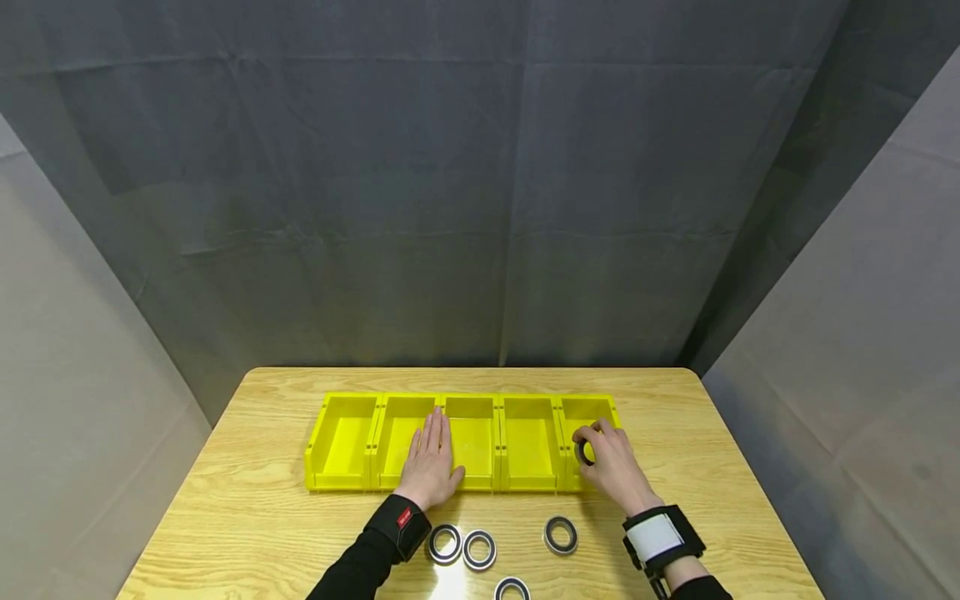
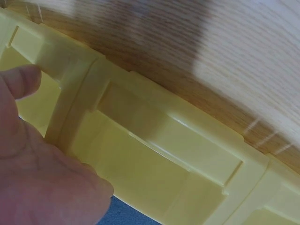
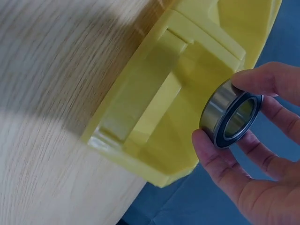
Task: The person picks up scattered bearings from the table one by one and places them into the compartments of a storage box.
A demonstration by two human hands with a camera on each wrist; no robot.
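My right hand (image 1: 617, 468) pinches a ball bearing (image 3: 224, 112), a steel ring with a black seal, between thumb and fingers. It holds the bearing over the rightmost compartment of a row of yellow bins (image 1: 528, 482). In the right wrist view that end bin (image 3: 187, 136) lies just beyond the bearing. My left hand (image 1: 429, 468) rests with straight fingers on the row, over the divider between the second and third compartments from the left. The left wrist view shows its thumb (image 2: 27, 80) stretched out above one bin.
Several more bearings lie on the wooden table (image 1: 247, 500) in front of the bins: a side-by-side pair with a left one (image 1: 433, 550), one (image 1: 572, 543) nearer my right wrist, and one (image 1: 501, 588) at the bottom edge. Grey cloth (image 1: 480, 208) hangs behind the table.
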